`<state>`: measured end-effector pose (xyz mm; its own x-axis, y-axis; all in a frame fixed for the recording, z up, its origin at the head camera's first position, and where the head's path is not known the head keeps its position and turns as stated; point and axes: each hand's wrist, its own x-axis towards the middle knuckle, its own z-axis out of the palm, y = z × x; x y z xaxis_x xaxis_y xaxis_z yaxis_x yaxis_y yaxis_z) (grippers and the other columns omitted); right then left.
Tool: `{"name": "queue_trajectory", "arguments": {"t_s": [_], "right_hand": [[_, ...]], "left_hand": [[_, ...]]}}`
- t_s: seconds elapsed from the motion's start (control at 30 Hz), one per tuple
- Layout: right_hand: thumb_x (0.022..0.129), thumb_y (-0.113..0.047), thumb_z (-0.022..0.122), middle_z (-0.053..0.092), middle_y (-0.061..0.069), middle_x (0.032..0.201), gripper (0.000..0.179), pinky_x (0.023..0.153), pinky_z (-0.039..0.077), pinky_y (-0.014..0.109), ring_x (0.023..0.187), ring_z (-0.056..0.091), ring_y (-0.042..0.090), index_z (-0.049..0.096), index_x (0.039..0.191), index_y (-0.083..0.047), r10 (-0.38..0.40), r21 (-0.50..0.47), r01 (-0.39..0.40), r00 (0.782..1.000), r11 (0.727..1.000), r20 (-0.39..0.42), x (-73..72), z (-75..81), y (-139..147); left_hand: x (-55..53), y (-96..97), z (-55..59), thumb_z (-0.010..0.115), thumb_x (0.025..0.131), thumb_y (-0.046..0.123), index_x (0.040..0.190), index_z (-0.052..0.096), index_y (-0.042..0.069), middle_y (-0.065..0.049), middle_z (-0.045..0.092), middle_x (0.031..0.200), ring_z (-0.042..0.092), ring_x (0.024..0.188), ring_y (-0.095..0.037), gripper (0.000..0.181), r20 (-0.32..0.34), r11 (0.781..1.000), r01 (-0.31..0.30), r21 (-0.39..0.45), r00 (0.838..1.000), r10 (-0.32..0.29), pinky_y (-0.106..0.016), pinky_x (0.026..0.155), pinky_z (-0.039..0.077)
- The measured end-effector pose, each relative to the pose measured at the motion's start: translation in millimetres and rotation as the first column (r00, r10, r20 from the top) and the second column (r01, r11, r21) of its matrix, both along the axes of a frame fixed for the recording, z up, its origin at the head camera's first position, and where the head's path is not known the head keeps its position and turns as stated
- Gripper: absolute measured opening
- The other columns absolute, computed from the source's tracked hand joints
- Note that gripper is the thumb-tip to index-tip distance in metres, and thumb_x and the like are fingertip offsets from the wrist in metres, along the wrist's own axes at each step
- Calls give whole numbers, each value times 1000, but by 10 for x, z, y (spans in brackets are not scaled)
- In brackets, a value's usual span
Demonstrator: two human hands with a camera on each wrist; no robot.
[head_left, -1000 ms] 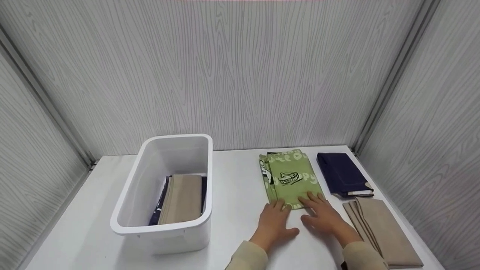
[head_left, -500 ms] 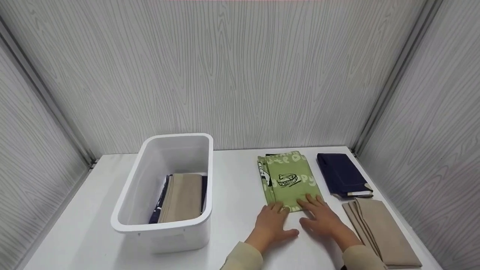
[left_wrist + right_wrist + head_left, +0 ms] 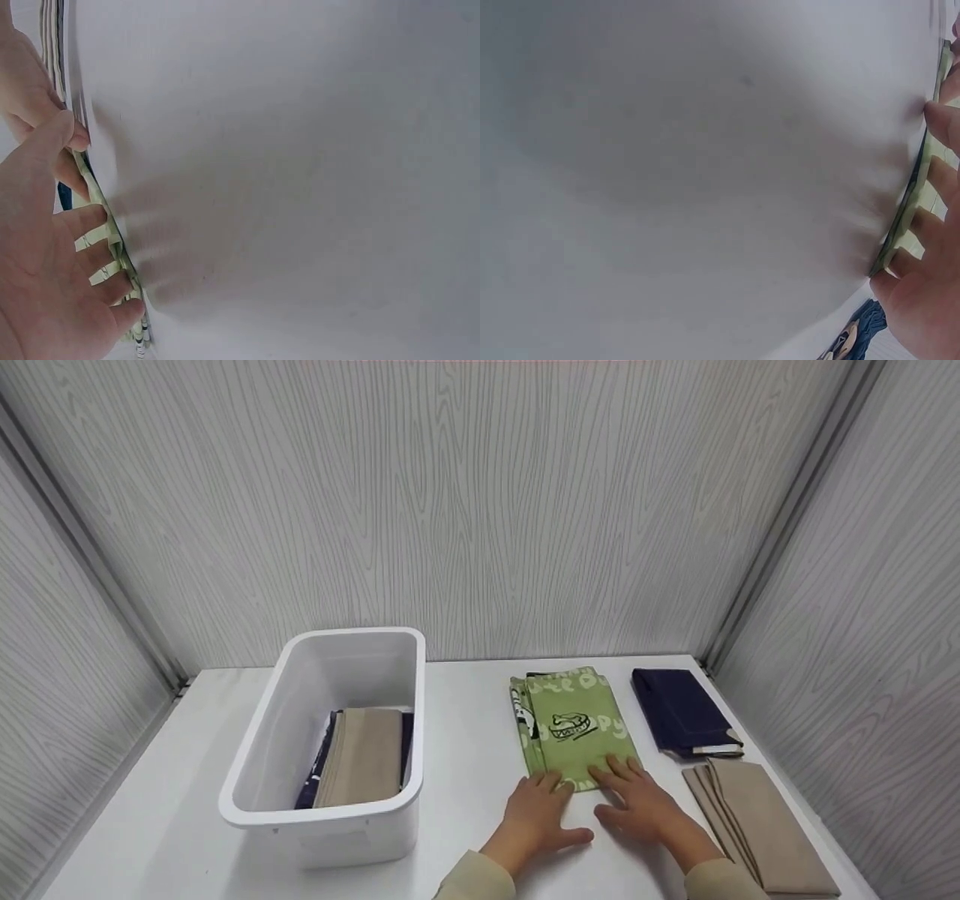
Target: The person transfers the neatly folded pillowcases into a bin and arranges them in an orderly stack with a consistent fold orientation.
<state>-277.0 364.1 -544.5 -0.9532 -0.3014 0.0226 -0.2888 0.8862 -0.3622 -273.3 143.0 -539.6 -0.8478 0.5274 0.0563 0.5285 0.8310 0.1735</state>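
Observation:
A folded green cloth with pale lettering and a black bowl drawing lies flat on the white table. My left hand rests on its near left corner, fingers extended and thumb spread to the right. On the near right part of the same cloth lie the spread fingers of my right hand. In the left wrist view the fingers of the left hand reach the cloth's folded edge. The right wrist view has the right hand at its border, fingertips on the green cloth.
To the left stands a white plastic bin with folded beige cloth and navy cloth inside. Right of the green cloth lie a folded navy cloth and a folded beige cloth. Grey wood-patterned panels enclose the table.
The green cloth has slid slightly toward me and to the left, with both hands moving along on it. The bin and the other cloths stay in place.

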Motion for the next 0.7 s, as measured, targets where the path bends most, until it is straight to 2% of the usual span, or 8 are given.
{"name": "queue_trajectory", "arguments": {"t_s": [0.37,0.57,0.7], "right_hand": [[91,-39,67,34,26,156,63,111,24,71,142,20,58,52,146,-12,15,-16,-15,1000,1000,-8,71,28,-50],[91,-39,67,34,21,158,62,111,24,70,144,19,54,51,146,-16,-12,-15,12,1000,1000,8,117,24,-85],[89,-39,68,35,23,157,62,110,25,71,143,20,56,53,145,-15,-4,-27,4,1000,1000,-6,147,20,-102]], "left_hand": [[68,-50,32,62,80,75,142,54,18,-4,50,145,45,136,-27,85,19,1000,9,-25,1000,-8,-46,113,38],[96,-63,39,63,79,75,143,54,18,-4,49,146,44,137,-28,86,29,999,13,-46,1000,-11,-47,113,38],[128,-86,45,62,79,75,143,54,18,-5,49,147,44,137,-29,86,27,999,13,-42,1000,-12,-48,112,38]]}}
